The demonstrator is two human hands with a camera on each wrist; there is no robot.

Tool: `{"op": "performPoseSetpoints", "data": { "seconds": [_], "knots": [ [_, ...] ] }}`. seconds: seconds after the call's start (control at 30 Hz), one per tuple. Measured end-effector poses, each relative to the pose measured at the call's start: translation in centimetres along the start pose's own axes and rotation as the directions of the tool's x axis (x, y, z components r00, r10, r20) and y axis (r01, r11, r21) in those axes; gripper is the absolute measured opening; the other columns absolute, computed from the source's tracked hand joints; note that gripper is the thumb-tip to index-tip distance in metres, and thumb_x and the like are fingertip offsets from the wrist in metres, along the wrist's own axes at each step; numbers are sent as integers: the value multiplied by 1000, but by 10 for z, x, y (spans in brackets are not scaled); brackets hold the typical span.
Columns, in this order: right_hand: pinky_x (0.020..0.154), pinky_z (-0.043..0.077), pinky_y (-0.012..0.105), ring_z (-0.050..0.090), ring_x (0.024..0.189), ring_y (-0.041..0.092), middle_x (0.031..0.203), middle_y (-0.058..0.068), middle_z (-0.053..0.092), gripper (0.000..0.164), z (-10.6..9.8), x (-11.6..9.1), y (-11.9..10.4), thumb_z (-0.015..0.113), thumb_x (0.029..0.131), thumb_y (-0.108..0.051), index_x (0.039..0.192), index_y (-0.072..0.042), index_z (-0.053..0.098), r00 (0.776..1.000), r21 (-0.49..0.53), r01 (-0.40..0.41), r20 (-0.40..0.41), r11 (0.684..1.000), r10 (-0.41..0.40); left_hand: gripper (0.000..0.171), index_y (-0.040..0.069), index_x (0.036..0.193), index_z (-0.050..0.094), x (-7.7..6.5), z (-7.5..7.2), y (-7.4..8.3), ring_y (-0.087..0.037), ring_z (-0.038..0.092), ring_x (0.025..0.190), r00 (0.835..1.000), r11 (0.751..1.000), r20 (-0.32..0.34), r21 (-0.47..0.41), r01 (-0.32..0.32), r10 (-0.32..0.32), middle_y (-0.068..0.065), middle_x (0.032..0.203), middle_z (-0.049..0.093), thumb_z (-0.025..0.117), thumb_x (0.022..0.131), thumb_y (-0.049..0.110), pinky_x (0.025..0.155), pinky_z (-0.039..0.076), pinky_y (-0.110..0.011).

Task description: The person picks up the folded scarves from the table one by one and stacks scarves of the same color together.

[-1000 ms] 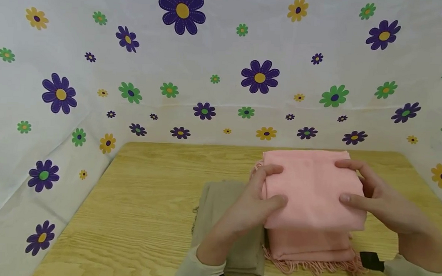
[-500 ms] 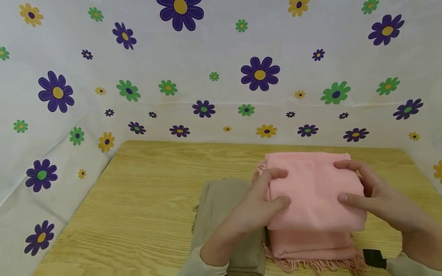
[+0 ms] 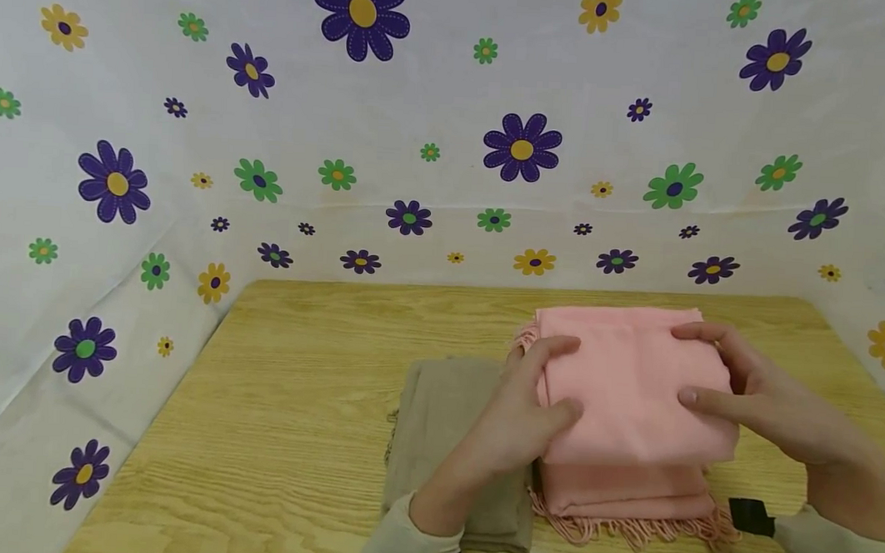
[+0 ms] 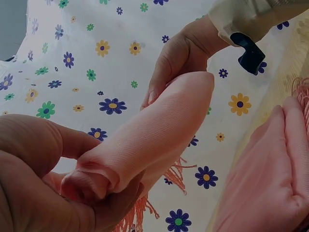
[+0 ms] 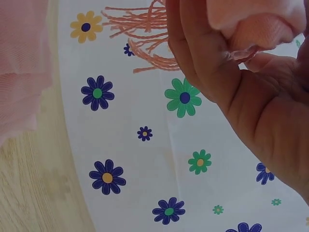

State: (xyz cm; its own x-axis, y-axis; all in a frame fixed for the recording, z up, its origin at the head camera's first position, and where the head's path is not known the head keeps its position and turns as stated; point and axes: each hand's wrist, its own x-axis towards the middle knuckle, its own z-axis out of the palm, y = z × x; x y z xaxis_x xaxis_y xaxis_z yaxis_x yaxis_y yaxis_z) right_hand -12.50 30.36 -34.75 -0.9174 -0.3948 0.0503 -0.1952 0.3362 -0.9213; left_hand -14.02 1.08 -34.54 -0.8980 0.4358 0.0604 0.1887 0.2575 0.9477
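Note:
A folded pink fringed scarf [image 3: 635, 391] is held up at its two sides by both hands. My left hand [image 3: 521, 410] grips its left side, thumb and forefinger on the near face. My right hand [image 3: 762, 398] grips the right side in the same manner. In the left wrist view the scarf [image 4: 149, 130] is a thick, rounded fold, with fringe hanging beneath. Below it on the table lies another folded pink piece [image 3: 626, 491], fringed along the near edge; the head view hides whether the two are joined. Fingers behind the raised scarf are mostly hidden.
A folded olive-beige scarf [image 3: 437, 443] lies left of the pink pile, partly under my left forearm. The wood-grain table [image 3: 278, 401] extends to the left. A white flower-print sheet [image 3: 437, 84] stands round the back and sides.
The left hand and the raised scarf's left edge have shifted slightly right. The right hand keeps almost the same place. The head view has tilted a little. Both grips stay the same.

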Motion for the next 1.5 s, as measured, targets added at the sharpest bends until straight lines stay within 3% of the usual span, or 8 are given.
{"op": "performPoseSetpoints", "data": {
  "seconds": [0.37,0.53,0.77,1.03,1.33,1.5],
  "knots": [
    [74,56,34,63,98,18,127,7,46,59,0,-4,3,54,99,3,147,-21,29,1000,-7,-9,4,1000,9,64,19,145,45,-1,1,2,-23,41,128,1000,1000,21,17,21,-22,-8,150,34,68,86,9,105,36,-42],
    [72,57,34,64,93,20,124,5,47,58,-1,-5,5,55,98,2,145,-22,31,1000,-21,-30,-1,999,30,64,17,145,45,-1,3,1,-24,43,126,999,999,24,24,28,-28,-9,151,36,68,86,8,103,38,-40],
    [74,57,35,65,94,23,128,14,42,57,0,-6,2,58,98,-3,145,-19,29,998,-39,-66,22,997,67,62,16,143,47,2,7,-4,-29,41,128,999,999,30,46,23,-24,-15,150,34,68,85,9,101,39,-42],
    [76,55,33,63,96,24,131,21,39,57,3,-4,1,61,99,-12,145,-19,29,990,-92,-129,39,987,133,62,14,144,46,2,9,-7,-33,40,132,999,993,35,115,37,-42,-22,151,32,68,86,12,105,38,-48],
    [76,54,31,60,99,20,136,20,39,57,5,-2,4,64,98,-17,144,-19,31,985,-156,-155,49,976,164,63,14,143,47,1,11,-8,-26,51,107,998,968,39,247,35,-46,-19,134,45,70,85,17,91,46,-41],
    [76,52,29,58,100,15,138,19,40,55,5,-2,10,64,97,-15,143,-18,33,989,-194,-118,62,974,133,63,15,142,46,1,14,-11,-24,52,100,997,950,43,309,54,-71,-20,130,46,71,85,19,85,47,-38]
  ]
}}
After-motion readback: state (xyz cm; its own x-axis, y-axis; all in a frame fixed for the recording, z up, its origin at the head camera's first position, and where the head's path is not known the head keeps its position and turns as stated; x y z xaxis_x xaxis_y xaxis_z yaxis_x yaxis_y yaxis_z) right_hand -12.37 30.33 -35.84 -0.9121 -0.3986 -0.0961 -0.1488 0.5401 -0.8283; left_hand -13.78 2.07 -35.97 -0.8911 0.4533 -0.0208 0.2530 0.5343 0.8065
